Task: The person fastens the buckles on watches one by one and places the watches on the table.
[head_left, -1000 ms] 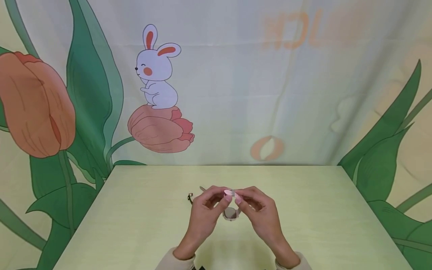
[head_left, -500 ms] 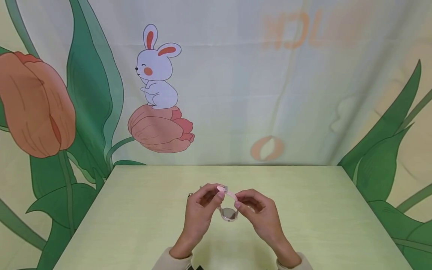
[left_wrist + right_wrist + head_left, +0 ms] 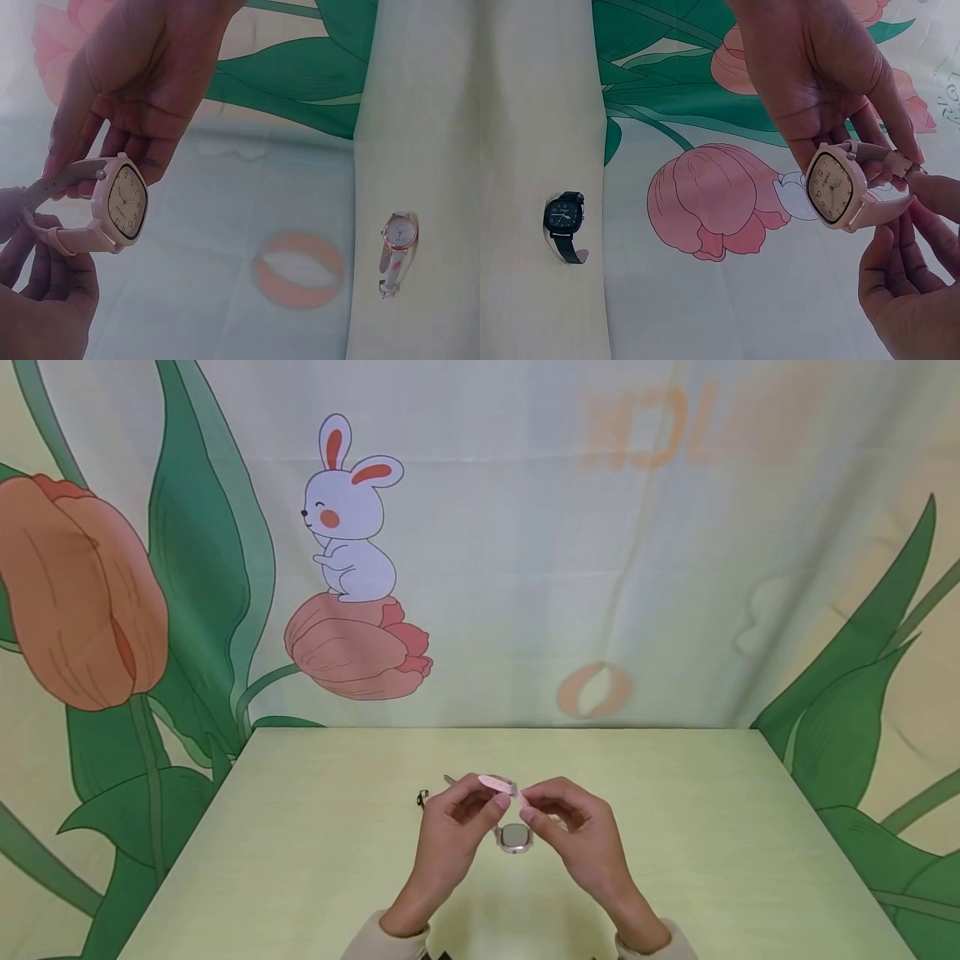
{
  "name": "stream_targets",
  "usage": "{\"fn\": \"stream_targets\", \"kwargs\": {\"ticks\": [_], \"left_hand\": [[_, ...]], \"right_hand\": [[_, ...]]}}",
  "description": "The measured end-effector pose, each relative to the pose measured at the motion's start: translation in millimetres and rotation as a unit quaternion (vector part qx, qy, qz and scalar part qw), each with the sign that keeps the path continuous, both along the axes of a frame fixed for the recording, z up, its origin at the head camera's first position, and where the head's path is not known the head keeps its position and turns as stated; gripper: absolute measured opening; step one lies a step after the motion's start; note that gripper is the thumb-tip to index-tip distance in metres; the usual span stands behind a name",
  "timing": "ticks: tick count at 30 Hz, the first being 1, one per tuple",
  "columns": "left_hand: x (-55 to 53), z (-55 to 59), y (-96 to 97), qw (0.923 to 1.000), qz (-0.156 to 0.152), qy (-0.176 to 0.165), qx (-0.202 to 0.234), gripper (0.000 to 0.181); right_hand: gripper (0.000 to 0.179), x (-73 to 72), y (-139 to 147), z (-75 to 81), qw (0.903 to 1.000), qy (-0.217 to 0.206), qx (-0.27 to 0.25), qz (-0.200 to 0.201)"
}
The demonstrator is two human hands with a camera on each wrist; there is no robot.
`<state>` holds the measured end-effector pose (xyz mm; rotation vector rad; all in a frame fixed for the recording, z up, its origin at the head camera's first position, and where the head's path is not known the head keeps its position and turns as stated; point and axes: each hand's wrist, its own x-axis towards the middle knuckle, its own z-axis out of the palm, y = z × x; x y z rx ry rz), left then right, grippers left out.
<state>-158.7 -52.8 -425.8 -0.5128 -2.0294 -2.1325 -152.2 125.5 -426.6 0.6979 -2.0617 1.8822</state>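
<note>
A pink square-faced wristwatch (image 3: 515,837) hangs by its strap between the two hands, above the table. My left hand (image 3: 453,835) pinches the strap near the buckle, thumb against index finger. My right hand (image 3: 588,835) pinches the strap just to the right of that. The pointed strap end (image 3: 491,782) sticks out leftward over the left fingertips. In the left wrist view the watch dial (image 3: 126,199) faces away from the hands, and the strap curves back to the fingers. The right wrist view shows the pink case (image 3: 832,187) and the fingers meeting at the strap ends.
On the pale table (image 3: 315,860) lies a black square watch (image 3: 564,216), mostly hidden behind the left hand in the head view. A round watch with a white strap (image 3: 400,234) lies behind the right hand. A printed curtain (image 3: 487,568) hangs behind the table.
The left hand moved left and slightly up with the strap, then came back right. More of the pointed strap end shows now. The watch case swung a little.
</note>
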Motion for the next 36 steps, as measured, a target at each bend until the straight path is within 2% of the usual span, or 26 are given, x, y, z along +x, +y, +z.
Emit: {"fn": "stream_targets", "kwargs": {"ticks": [10, 15, 22, 26, 36], "left_hand": [[0.4, 0.3, 0.4, 1.0000, 0.000, -0.007, -0.007, 0.013], [1.5, 2.2, -1.1, 0.9998, 0.014, -0.011, -0.008, 0.015], [-0.2, 4.7, -5.1, 0.9989, 0.033, 0.002, 0.033, 0.017], [-0.5, 5.4, -6.1, 0.9984, 0.030, 0.003, 0.048, 0.017], [1.8, 4.1, -4.2, 0.9998, 0.011, -0.006, 0.014, 0.020]], "right_hand": [[0.016, -1.1, 0.0, 0.2, 1.0000, -0.003, 0.007, 0.001], [0.017, -0.2, -1.2, 1.3, 0.9997, -0.016, 0.015, 0.012], [0.018, -0.7, -0.8, 0.3, 0.9994, -0.019, 0.023, 0.020], [0.016, -0.5, -1.3, 1.0, 0.9995, -0.014, 0.020, 0.018], [0.015, -1.4, -1.0, 0.2, 0.9997, 0.008, 0.007, 0.021]]}}
